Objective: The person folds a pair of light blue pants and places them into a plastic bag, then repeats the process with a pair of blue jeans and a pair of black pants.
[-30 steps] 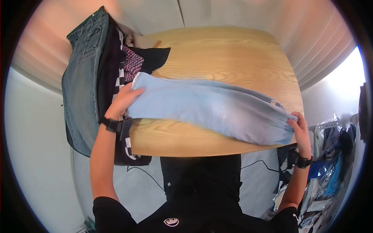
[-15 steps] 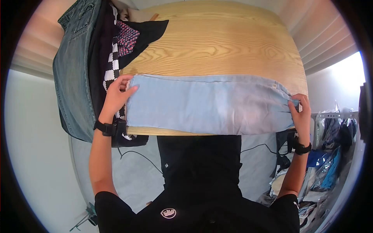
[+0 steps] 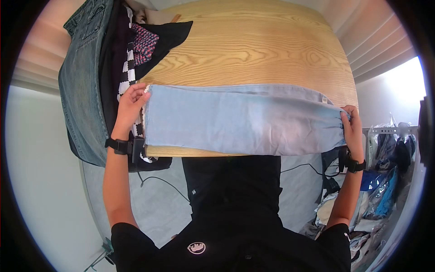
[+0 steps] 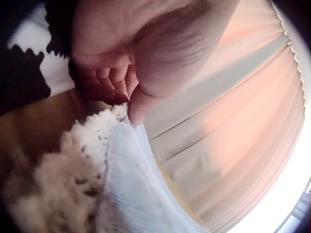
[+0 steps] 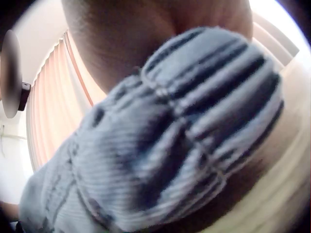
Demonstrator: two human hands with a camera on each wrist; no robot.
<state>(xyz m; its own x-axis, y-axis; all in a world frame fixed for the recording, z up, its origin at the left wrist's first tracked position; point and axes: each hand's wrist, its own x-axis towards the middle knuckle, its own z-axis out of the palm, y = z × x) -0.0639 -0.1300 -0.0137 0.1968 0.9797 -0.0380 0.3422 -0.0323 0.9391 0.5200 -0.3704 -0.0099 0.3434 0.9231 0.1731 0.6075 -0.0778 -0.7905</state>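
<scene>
Light blue denim pants (image 3: pixel 217 118), folded lengthwise, lie across the front of the wooden table. My left hand (image 3: pixel 131 106) pinches the far corner of the frayed hem at the left end. In the left wrist view the thumb presses on the pale cloth beside the fluffy white fraying (image 4: pixel 73 165), with the other fingers curled behind. At the right end my right hand (image 3: pixel 354 129) grips the gathered elastic waistband (image 5: pixel 214 102), thumb on top. The ribbed gathers fill the right wrist view and hide most of that hand's fingers.
A pile of clothes hangs over the table's left side: blue jeans (image 3: pixel 84 86), a black-and-white checkered piece (image 3: pixel 128 68) and a pink-and-black knit (image 3: pixel 144 43). The wooden table (image 3: pixel 244 45) extends behind the pants. Bagged clothes (image 3: pixel 383 190) fill a rack at the lower right.
The pants have been drawn straighter and flatter along the table's front edge. My left hand has slid slightly left with the hem corner, and the head view has tilted down.
</scene>
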